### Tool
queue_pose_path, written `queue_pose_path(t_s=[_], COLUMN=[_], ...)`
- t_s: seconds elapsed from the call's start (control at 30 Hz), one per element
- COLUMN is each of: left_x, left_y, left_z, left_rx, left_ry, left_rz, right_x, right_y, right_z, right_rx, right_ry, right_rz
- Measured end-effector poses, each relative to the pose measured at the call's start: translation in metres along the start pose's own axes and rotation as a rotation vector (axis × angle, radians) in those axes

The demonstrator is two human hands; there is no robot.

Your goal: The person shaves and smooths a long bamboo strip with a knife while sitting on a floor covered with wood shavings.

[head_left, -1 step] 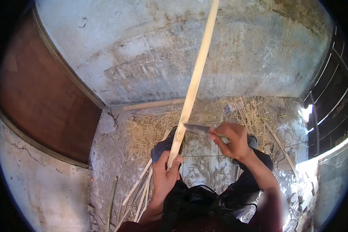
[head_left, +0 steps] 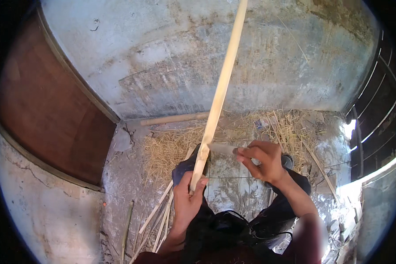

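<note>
We close our left hand [head_left: 190,199] round the near end of a long pale strip [head_left: 219,94], light, stiff, slightly springy. Our right hand [head_left: 264,162] pinches a knife [head_left: 223,148] against it; we would hold low, clear of the blade.

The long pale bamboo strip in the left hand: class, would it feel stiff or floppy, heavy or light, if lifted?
The bamboo strip probably stays fairly stiff: it stands nearly straight above the left hand. Likely light, since it looks thin and one hand grips its lower end.
</note>
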State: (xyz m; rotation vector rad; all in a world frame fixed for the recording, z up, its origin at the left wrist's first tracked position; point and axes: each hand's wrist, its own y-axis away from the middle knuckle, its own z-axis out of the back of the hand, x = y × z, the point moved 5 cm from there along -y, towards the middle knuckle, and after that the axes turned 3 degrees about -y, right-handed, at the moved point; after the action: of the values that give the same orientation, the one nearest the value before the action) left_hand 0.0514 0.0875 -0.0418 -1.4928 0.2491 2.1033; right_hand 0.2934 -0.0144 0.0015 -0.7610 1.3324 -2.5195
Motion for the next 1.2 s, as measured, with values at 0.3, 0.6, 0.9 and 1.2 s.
queue_pose_path(t_s=[0.3,0.6,0.9,1.2], left_x=[-0.003,-0.008,-0.01,-0.011], left_y=[0.004,0.011,0.015,0.016], left_z=[0.0,0.002,0.005,0.006], left_rx=[0.023,-0.014,0.005,0.006], left_ry=[0.086,0.024,0.038,0.06], left_rz=[-0.002,-0.068,-0.014,0.015], right_x=[0.013,0.009,0.006,0.006], right_y=[-0.004,-0.01,-0.011,-0.014], right_z=[0.0,0.003,0.003,0.004], right_rx=[-0.014,-0.001,-0.03,-0.03], right_ry=[0.027,-0.11,-0.123,-0.068], right_rz=[0.007,-0.118,-0.133,-0.085])
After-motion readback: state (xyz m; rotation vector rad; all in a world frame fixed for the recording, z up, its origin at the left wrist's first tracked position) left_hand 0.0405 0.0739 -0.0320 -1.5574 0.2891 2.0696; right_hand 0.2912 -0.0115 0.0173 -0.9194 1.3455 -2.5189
